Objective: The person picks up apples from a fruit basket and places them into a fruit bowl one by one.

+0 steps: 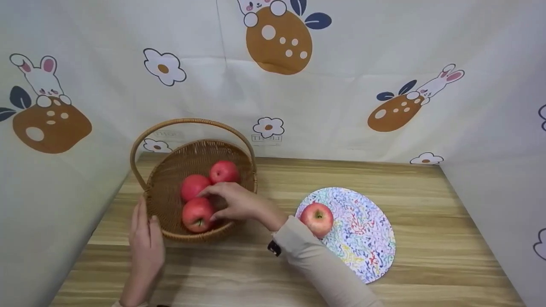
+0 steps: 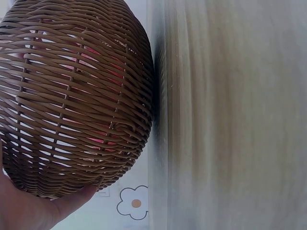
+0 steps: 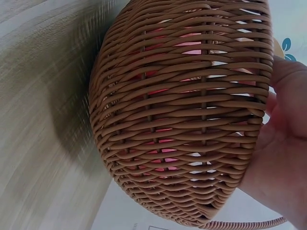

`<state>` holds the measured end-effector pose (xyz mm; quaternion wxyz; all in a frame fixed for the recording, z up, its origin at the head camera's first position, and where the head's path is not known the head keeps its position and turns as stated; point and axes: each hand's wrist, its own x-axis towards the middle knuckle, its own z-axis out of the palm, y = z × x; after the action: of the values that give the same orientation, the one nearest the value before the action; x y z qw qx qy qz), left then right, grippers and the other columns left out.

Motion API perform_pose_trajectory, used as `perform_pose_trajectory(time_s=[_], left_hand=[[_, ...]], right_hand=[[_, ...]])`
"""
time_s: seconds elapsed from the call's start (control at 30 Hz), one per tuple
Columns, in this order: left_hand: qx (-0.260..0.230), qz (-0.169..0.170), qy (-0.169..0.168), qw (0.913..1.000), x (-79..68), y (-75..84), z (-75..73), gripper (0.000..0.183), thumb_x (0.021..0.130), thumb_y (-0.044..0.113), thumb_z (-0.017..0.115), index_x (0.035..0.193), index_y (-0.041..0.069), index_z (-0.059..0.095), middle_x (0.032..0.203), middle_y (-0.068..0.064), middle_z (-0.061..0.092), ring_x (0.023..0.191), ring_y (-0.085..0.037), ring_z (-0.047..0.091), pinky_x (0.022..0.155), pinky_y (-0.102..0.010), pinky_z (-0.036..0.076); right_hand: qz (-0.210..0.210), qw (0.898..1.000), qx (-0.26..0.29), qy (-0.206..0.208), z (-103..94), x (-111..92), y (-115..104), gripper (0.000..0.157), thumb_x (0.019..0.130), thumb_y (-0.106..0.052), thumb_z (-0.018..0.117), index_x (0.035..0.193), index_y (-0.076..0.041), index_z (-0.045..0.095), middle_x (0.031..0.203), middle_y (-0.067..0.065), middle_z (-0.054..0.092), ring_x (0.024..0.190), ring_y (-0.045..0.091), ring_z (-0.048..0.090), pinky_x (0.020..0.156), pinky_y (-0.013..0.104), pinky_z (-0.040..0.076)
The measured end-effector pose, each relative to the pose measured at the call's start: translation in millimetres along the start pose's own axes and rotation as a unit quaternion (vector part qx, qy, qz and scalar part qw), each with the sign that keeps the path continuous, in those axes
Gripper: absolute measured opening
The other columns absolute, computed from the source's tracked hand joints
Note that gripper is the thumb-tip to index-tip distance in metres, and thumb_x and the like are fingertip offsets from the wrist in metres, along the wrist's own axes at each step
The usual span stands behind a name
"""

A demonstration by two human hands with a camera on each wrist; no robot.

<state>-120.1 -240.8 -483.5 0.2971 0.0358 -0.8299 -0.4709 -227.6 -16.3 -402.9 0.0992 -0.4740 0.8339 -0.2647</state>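
A brown wicker basket (image 1: 168, 215) with a tall arched handle stands at the left, holding three red apples. My right hand (image 1: 239, 200) reaches over its near right rim. Its thumb and fingers curve around the nearest apple (image 1: 197, 215), the thumb at that apple's right side. Behind it lie a second apple (image 1: 194, 186) and a third apple (image 1: 224, 171). My left hand (image 1: 146, 243) rests on the basket's outer left side with fingers straight; in the left wrist view its thumb (image 2: 74, 201) lies along the weave. Both wrist views show red through the wicker.
Right of the basket lies a round, multicoloured patterned mat (image 1: 362, 230). Another apple (image 1: 317, 219) sits on its left part, beside my right sleeve (image 1: 320, 264). The wood-grain tabletop (image 1: 435, 238) is enclosed by printed cloth walls (image 1: 332, 111) at the back and sides.
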Motion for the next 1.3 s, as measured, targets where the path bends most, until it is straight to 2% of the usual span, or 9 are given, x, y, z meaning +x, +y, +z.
perform_pose_trajectory(time_s=[0.2, 0.43, 0.87, 1.13, 1.3], left_hand=[[0.001, 0.003, 0.006, 1.0000, -0.1, -1.0, -0.6, 0.057, 0.108, 0.005, 0.039, 0.162, -0.009, 0.028, 0.165, -0.036, 0.028, 0.153, -0.055, 0.025, 0.128, -0.064, 0.016], [-0.003, 0.022, 0.022, 0.9995, -1.3, -2.8, 0.7, 0.055, 0.107, 0.003, 0.042, 0.159, -0.013, 0.033, 0.163, -0.037, 0.032, 0.151, -0.054, 0.029, 0.127, -0.061, 0.019], [-0.003, -0.003, 0.004, 1.0000, 0.0, -2.7, -0.2, 0.056, 0.108, 0.004, 0.039, 0.161, -0.011, 0.029, 0.165, -0.036, 0.029, 0.153, -0.054, 0.026, 0.127, -0.065, 0.017], [0.002, -0.004, 0.001, 1.0000, 0.0, -0.6, 0.1, 0.055, 0.108, 0.004, 0.039, 0.160, -0.013, 0.030, 0.165, -0.036, 0.028, 0.153, -0.053, 0.025, 0.127, -0.064, 0.017], [0.000, -0.004, -0.002, 1.0000, -0.5, 0.0, 0.4, 0.055, 0.109, 0.004, 0.039, 0.161, -0.011, 0.029, 0.165, -0.036, 0.027, 0.153, -0.054, 0.025, 0.127, -0.065, 0.017]], right_hand=[[-0.019, 1.000, -0.002, -0.009, 1.5, 6, 0, 0.054, 0.090, -0.012, 0.085, 0.139, -0.004, 0.065, 0.141, 0.008, 0.067, 0.137, 0.021, 0.057, 0.119, 0.022, 0.036], [-0.035, 0.999, 0.014, -0.015, 5.4, 13, 2, 0.056, 0.086, -0.007, 0.087, 0.138, -0.003, 0.066, 0.141, 0.010, 0.067, 0.138, 0.021, 0.057, 0.119, 0.021, 0.036], [-0.037, 0.996, 0.061, -0.052, 4.7, 24, 9, 0.064, 0.082, -0.001, 0.089, 0.142, -0.003, 0.064, 0.146, 0.010, 0.065, 0.141, 0.021, 0.054, 0.118, 0.017, 0.032], [-0.039, 0.994, 0.065, -0.075, 6.2, 28, 12, 0.068, 0.082, -0.003, 0.089, 0.145, -0.006, 0.063, 0.151, 0.009, 0.061, 0.143, 0.020, 0.051, 0.119, 0.018, 0.031], [-0.027, 0.993, 0.068, -0.097, 8.1, 32, 14, 0.073, 0.083, -0.004, 0.089, 0.150, -0.011, 0.060, 0.156, 0.005, 0.057, 0.146, 0.014, 0.046, 0.119, 0.017, 0.030]])
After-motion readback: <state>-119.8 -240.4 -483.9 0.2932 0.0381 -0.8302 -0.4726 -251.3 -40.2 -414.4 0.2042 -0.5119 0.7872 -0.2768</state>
